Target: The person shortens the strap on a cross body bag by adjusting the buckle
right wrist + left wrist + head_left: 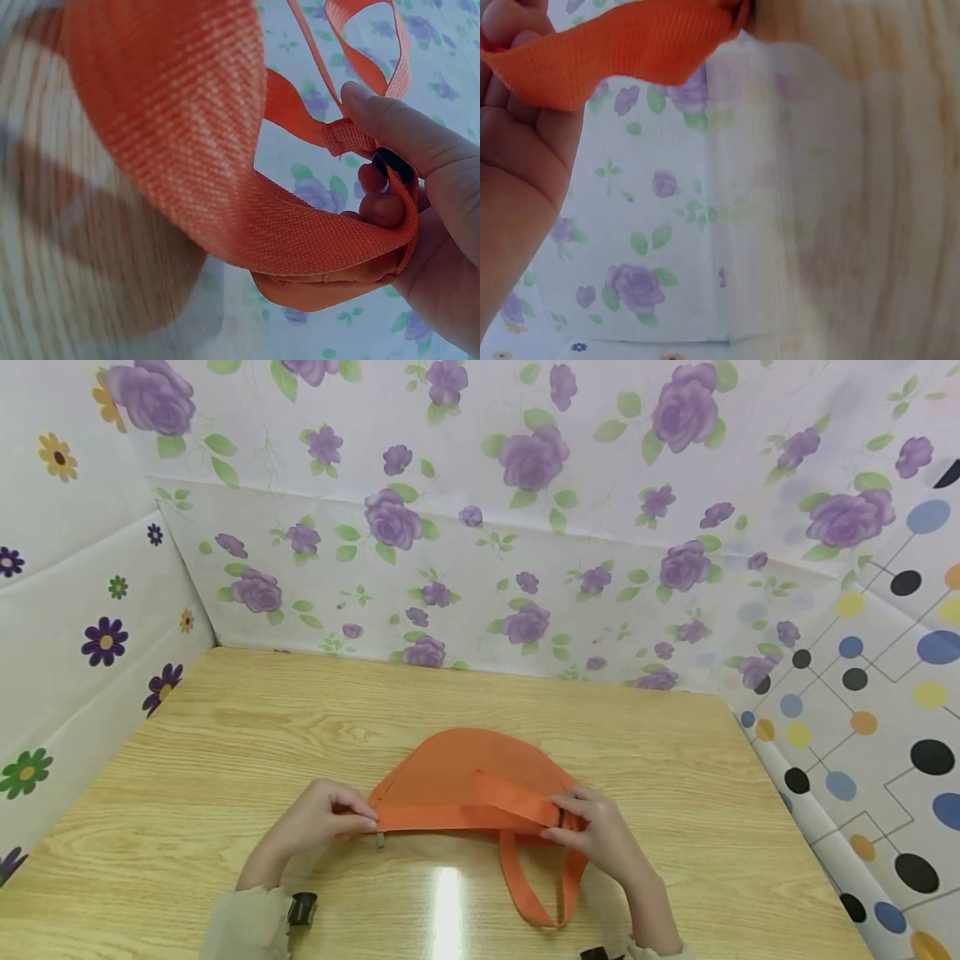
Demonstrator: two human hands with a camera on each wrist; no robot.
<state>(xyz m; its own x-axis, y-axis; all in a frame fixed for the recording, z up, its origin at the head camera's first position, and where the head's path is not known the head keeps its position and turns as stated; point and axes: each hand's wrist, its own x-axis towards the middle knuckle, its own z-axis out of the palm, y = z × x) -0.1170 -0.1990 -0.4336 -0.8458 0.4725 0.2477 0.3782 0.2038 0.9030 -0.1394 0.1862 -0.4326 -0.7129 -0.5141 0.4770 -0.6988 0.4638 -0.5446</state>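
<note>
An orange fabric bag [465, 777] with a rounded far edge lies in front of me on the table. My left hand [318, 818] pinches its near left corner, where a small grey zipper pull [380, 842] hangs. In the left wrist view, an orange band [637, 45] runs across the fingers of the left hand [517, 150]. At the bag's right end, my right hand [600, 835] holds the strap between thumb and fingers. A black strap slider [394, 163] sits at the fingertips in the right wrist view. A strap loop [517, 885] droops below the bag's near edge.
The wood-grain table [300, 710] reaches back to a wall sheet with purple flowers [525, 527]. Patterned sheets also stand at the left and right sides. Black wrist straps [302, 908] show near the sleeves.
</note>
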